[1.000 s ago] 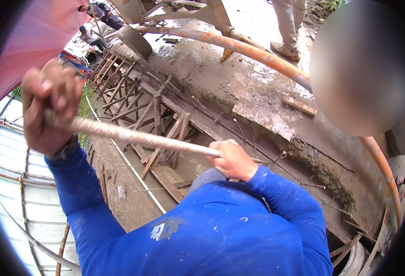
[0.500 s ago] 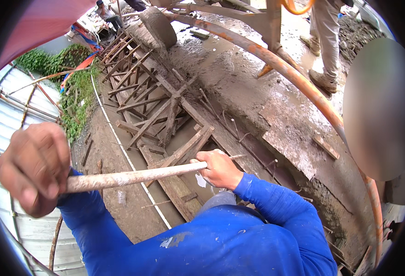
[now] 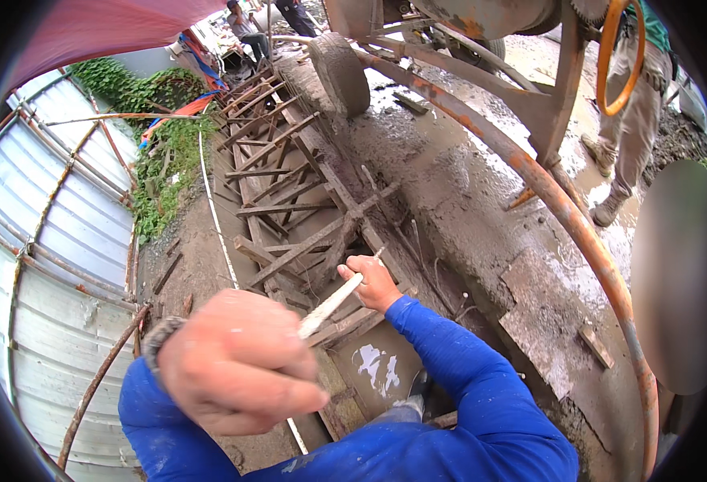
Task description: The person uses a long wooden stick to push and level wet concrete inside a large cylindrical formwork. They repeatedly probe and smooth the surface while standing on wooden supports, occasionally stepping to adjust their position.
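- While both hands are engaged on one pale pole (image 3: 333, 306), the left hand (image 3: 245, 365) is closed in a fist about its near end, close to the camera; that end is hidden by the hand.
- Right hand (image 3: 374, 283): fingers wrapped around the pole farther along; a short tip shows beyond the grip.
- Pole position: slanting away ahead of the person's body, seen against timber bracing (image 3: 289, 209).
- Left side: light metal sheeting (image 3: 72, 233), green plants (image 3: 164, 165) and a white line (image 3: 210, 189) along the ground.
- Right side: a rust-mottled pipe (image 3: 522, 165), bent in the view, passes over muddy ground; a short wooden block (image 3: 596, 346) lies near it.
- Upper right: a co-worker in pale trousers (image 3: 635, 112) stands beside an orange ring (image 3: 602, 88).
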{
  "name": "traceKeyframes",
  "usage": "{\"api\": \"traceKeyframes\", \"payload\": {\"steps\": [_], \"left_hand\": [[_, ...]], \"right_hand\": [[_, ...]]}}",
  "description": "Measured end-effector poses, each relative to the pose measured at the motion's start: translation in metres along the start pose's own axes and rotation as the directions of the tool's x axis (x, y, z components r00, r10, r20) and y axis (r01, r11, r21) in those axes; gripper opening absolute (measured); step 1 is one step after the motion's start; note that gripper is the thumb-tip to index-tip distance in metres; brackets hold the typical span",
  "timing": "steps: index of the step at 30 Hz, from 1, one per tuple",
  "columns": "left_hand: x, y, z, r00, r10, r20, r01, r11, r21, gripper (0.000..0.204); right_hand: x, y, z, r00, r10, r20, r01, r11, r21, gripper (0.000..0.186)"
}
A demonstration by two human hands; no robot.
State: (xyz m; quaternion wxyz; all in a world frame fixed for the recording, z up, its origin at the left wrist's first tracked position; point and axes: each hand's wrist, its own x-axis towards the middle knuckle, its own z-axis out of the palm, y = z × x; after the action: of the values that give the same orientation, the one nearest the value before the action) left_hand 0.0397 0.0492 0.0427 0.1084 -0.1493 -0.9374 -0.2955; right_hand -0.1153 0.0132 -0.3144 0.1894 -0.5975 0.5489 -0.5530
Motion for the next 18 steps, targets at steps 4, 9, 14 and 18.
{"api": "traceKeyframes", "payload": {"steps": [4, 9, 14, 18], "left_hand": [[-0.009, -0.066, 0.051, 0.992, -0.076, -0.098, 0.083, 0.994, 0.072, 0.022], [-0.017, -0.104, 0.062, 0.981, -0.120, -0.151, 0.126, 0.992, 0.031, 0.031], [-0.028, -0.103, 0.013, 0.883, -0.280, -0.376, 0.231, 0.958, -0.169, 0.019], [-0.021, -0.105, -0.005, 0.830, -0.238, -0.505, 0.176, 0.970, -0.167, 0.018]], "right_hand": [[0.014, 0.078, 0.014, 0.999, 0.052, 0.003, -0.052, 0.999, 0.007, 0.039], [-0.005, 0.118, 0.010, 0.984, 0.143, 0.102, -0.140, 0.990, -0.032, 0.039], [-0.031, 0.061, -0.005, 0.940, 0.327, 0.092, -0.325, 0.945, -0.037, 0.037], [-0.054, 0.031, -0.027, 0.951, 0.310, 0.021, -0.306, 0.947, -0.096, 0.033]]}}
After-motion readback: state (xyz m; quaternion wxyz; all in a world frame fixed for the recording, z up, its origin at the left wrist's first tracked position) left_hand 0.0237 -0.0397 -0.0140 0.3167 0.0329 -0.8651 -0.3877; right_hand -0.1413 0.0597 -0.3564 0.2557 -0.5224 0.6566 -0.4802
